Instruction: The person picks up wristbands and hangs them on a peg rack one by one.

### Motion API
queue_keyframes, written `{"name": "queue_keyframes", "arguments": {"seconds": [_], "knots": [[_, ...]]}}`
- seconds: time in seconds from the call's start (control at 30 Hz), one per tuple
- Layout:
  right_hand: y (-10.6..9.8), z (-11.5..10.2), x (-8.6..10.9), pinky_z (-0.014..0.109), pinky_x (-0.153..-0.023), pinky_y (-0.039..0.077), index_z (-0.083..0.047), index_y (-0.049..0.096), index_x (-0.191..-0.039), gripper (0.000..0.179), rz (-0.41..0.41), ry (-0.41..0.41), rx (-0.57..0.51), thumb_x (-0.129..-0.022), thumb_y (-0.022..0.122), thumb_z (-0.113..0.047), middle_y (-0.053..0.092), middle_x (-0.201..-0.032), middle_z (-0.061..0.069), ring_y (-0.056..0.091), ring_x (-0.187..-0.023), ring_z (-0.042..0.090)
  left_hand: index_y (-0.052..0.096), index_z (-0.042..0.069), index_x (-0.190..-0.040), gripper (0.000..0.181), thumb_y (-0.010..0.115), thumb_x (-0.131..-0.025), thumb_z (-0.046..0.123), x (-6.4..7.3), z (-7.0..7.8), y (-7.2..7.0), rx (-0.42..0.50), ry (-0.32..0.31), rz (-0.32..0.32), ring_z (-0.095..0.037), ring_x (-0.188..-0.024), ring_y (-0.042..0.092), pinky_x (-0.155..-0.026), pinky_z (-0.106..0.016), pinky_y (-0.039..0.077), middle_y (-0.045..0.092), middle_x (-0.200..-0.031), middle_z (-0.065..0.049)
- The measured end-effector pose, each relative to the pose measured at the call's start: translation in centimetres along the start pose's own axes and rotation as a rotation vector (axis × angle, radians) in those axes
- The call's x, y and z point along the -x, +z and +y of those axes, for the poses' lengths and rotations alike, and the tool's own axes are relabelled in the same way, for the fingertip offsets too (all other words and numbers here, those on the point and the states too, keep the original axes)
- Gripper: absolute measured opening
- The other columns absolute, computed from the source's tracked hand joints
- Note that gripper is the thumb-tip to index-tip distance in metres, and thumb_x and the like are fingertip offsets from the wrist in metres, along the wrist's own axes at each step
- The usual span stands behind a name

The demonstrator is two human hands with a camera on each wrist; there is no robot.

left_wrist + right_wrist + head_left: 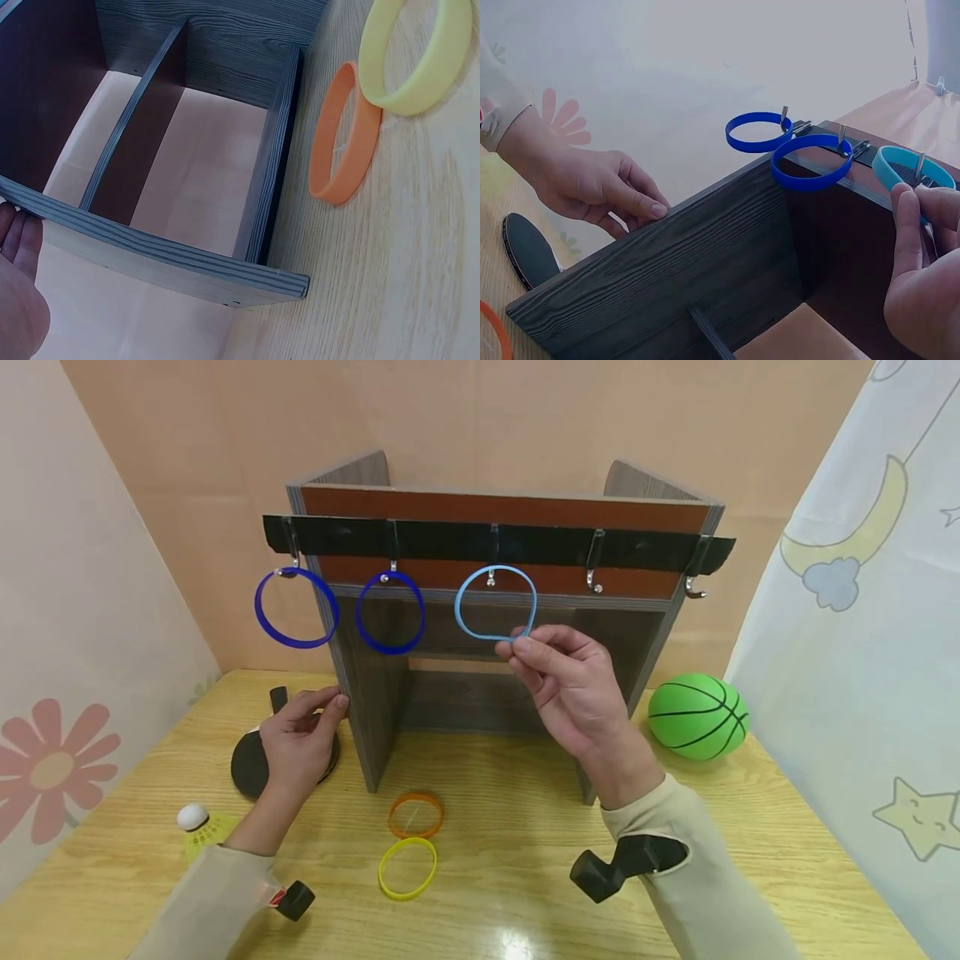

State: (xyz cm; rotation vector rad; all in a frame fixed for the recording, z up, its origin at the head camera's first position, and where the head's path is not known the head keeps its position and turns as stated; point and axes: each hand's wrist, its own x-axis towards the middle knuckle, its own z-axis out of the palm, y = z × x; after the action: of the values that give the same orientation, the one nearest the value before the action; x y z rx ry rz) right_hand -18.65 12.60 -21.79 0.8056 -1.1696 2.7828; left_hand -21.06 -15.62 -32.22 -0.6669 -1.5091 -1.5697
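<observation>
My right hand (573,681) pinches the bottom of a light blue silicone wristband (459,602) between thumb and fingers. The band's top is at the middle hook (492,578), whose prong shows inside the loop in the right wrist view. Two dark blue wristbands (258,610) (390,649) hang from the two hooks to the left. With thumb and fingers, my left hand (296,735) grips the front edge of the left side panel (367,727) of a dark wooden shelf. An orange wristband (392,818) and a yellow one (406,896) lie on the table before the shelf.
Two bare hooks (595,583) (696,592) are on the right of the black strip (442,539). Left on the table (510,860) are a black table tennis paddle (249,767) and a yellow shuttlecock (197,827). A green ball (697,717) sits right of the shelf.
</observation>
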Motion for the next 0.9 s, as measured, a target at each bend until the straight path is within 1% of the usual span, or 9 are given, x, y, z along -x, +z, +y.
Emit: {"name": "queue_keyframes", "arguments": {"seconds": [0.17,0.23,0.4,0.53,0.63,0.77,0.9], "knots": [[-0.1,0.4,-0.1,0.024,-0.073,0.054,0.000,0.070,-0.081,0.020,0.011,0.013,0.023,-0.086,0.058,0.016,0.063,-0.087,0.015,0.068,-0.080,0.024,0.062,-0.024,-0.087,0.011,0.058,-0.077,-0.027,0.1,-0.1,0.0,-0.023,0.007,-0.004,-0.007,-0.069,0.063,-0.061,-0.015,0.050,0.067,-0.075,-0.008],[-0.2,0.6,-0.1,0.024,-0.073,0.054,0.000,0.070,-0.081,0.019,0.009,0.017,0.025,-0.086,0.059,0.015,0.063,-0.087,0.015,0.068,-0.080,0.024,0.062,-0.024,-0.087,0.011,0.058,-0.077,-0.026,0.1,-0.1,0.0,-0.027,0.010,-0.006,-0.008,-0.069,0.063,-0.062,-0.015,0.051,0.067,-0.076,-0.008],[-0.3,1.1,0.0,0.024,-0.071,0.054,-0.001,0.068,-0.082,0.011,0.006,0.018,0.037,-0.084,0.066,0.010,0.063,-0.088,0.015,0.068,-0.078,0.024,0.062,-0.024,-0.087,0.011,0.058,-0.077,-0.027,0.0,-0.1,0.0,-0.005,0.017,-0.006,-0.008,-0.069,0.063,-0.062,-0.015,0.051,0.066,-0.075,-0.009],[-0.3,1.3,0.1,0.023,-0.068,0.055,-0.002,0.068,-0.083,0.010,0.020,0.022,0.072,-0.084,0.067,0.008,0.064,-0.090,0.015,0.069,-0.076,0.022,0.062,-0.025,-0.087,0.011,0.057,-0.077,-0.027,0.0,-0.1,0.0,0.015,0.016,-0.005,-0.008,-0.069,0.063,-0.062,-0.015,0.051,0.066,-0.075,-0.008],[-0.4,1.4,0.2,0.022,-0.067,0.054,-0.004,0.068,-0.082,0.014,0.042,0.031,0.110,-0.086,0.063,0.009,0.065,-0.092,0.014,0.068,-0.075,0.020,0.061,-0.026,-0.087,0.011,0.057,-0.077,-0.028,0.0,-0.1,0.0,0.032,0.015,-0.003,-0.009,-0.070,0.063,-0.062,-0.015,0.051,0.067,-0.075,-0.009],[-0.7,1.6,0.5,0.021,-0.064,0.054,-0.005,0.067,-0.081,0.021,0.071,0.051,0.155,-0.089,0.057,0.011,0.066,-0.085,0.011,0.068,-0.075,0.018,0.061,-0.026,-0.087,0.012,0.056,-0.077,-0.028,0.0,-0.1,0.0,0.035,0.014,-0.003,-0.009,-0.070,0.063,-0.063,-0.015,0.051,0.067,-0.076,-0.009],[-1.3,2.0,0.9,0.020,-0.059,0.051,-0.008,0.066,-0.081,0.023,0.089,0.079,0.187,-0.090,0.056,0.011,0.065,-0.081,0.008,0.066,-0.071,0.016,0.061,-0.026,-0.088,0.012,0.056,-0.077,-0.028,0.1,-0.1,0.1,0.043,0.011,-0.002,-0.009,-0.070,0.063,-0.063,-0.015,0.051,0.067,-0.076,-0.009]]}}
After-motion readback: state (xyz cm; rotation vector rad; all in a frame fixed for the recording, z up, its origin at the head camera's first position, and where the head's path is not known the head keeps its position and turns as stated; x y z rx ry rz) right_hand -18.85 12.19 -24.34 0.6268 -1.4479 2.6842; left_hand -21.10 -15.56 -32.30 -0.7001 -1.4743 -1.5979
